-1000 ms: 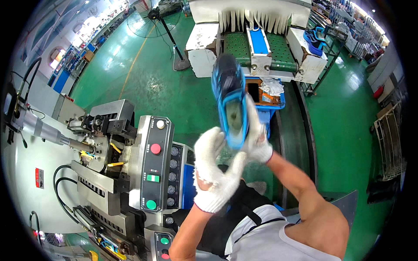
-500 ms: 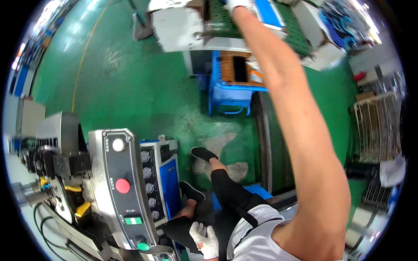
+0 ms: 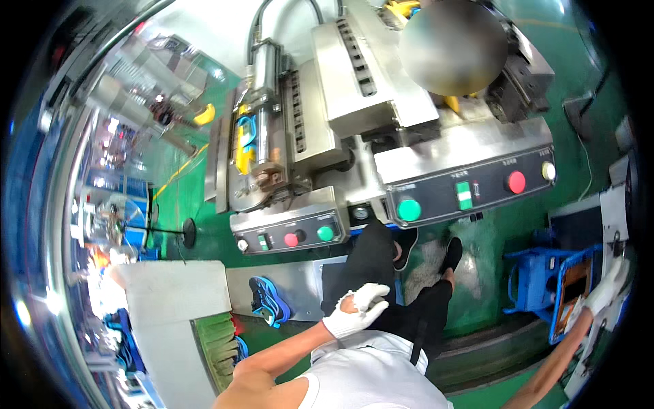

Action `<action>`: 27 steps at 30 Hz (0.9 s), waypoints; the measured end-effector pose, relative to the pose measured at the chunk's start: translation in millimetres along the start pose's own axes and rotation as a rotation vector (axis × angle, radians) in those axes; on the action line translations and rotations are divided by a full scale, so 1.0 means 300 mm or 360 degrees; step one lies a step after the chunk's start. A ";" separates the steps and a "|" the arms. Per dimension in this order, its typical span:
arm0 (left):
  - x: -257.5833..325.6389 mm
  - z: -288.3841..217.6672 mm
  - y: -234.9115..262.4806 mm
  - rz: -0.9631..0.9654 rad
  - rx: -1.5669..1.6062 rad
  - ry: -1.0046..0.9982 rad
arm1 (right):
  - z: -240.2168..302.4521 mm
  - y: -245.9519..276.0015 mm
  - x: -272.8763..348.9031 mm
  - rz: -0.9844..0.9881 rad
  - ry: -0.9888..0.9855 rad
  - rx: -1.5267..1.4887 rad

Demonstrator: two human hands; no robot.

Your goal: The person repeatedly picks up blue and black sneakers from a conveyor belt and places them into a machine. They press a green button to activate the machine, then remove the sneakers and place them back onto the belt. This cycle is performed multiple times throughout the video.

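My left hand (image 3: pixel 355 312), in a white glove, hovers above my lap with its fingers loosely curved and apart; nothing shows in it. Far to the right, my right hand (image 3: pixel 608 288), also gloved, reaches out along a pale bench edge (image 3: pixel 616 221) with its fingers stretched. Whether it touches the bench is hard to tell. Ahead stands a metal two-station machine, with a right control panel (image 3: pixel 470 187) and a smaller left control panel (image 3: pixel 289 235) carrying coloured buttons. A blue-and-black shoe upper (image 3: pixel 270 301) lies on a grey metal surface (image 3: pixel 310 283), left of my left hand.
A blue stool (image 3: pixel 535 276) with a brown top stands beside my right forearm. White boards (image 3: pixel 178 293) and a green ridged tray (image 3: pixel 216 351) are at the left. A hydraulic cylinder (image 3: pixel 262 82) with hoses rises over the left station. A round blur (image 3: pixel 455 48) covers part of the machine.
My view has swung left, so the machine now lies ahead and the bench at the right. My right arm, earlier stretched far forward, is now out to the right. My left hand stays near my lap.
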State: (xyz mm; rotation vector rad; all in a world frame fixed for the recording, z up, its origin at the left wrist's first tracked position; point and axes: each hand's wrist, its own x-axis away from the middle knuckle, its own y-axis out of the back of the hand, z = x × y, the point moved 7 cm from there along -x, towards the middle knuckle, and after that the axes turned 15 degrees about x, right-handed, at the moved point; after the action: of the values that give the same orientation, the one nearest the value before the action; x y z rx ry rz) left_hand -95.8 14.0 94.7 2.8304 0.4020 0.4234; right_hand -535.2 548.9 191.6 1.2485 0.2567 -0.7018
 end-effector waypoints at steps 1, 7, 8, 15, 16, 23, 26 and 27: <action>0.027 -0.014 0.064 -0.0125 0.0044 0.0023 | 0.120 0.044 0.112 0.0061 0.0049 -0.0270; 0.234 -0.114 0.688 -0.0915 -0.0419 -0.0504 | 1.015 0.365 0.745 0.0854 0.0477 -0.1717; 0.258 -0.119 0.809 -0.1077 -0.0400 -0.0522 | 1.168 0.417 0.834 0.0973 0.0556 -0.1882; 0.314 -0.462 1.593 -0.1701 -0.0609 -0.1163 | 2.188 0.731 1.243 0.1735 0.1526 -0.2179; 0.306 -0.528 1.692 -0.1761 -0.0697 -0.1203 | 2.330 0.772 1.291 0.1844 0.1549 -0.2325; 0.166 -1.050 2.180 -0.2226 -0.1713 -0.1095 | 3.133 0.939 1.477 0.1077 0.1753 -0.2034; 0.102 -1.233 2.239 -0.2195 -0.1840 -0.0961 | 3.226 0.979 1.555 0.1709 0.1632 -0.1823; 0.062 -1.290 2.275 -0.2178 -0.1781 -0.0714 | 3.279 0.912 1.554 0.1317 0.1336 -0.2026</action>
State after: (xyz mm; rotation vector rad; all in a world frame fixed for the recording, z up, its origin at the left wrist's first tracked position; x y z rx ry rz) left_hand -43.2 -536.7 651.5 1.0864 1.2802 -0.2428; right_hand -197.8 -485.5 468.0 0.2342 0.6750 0.7104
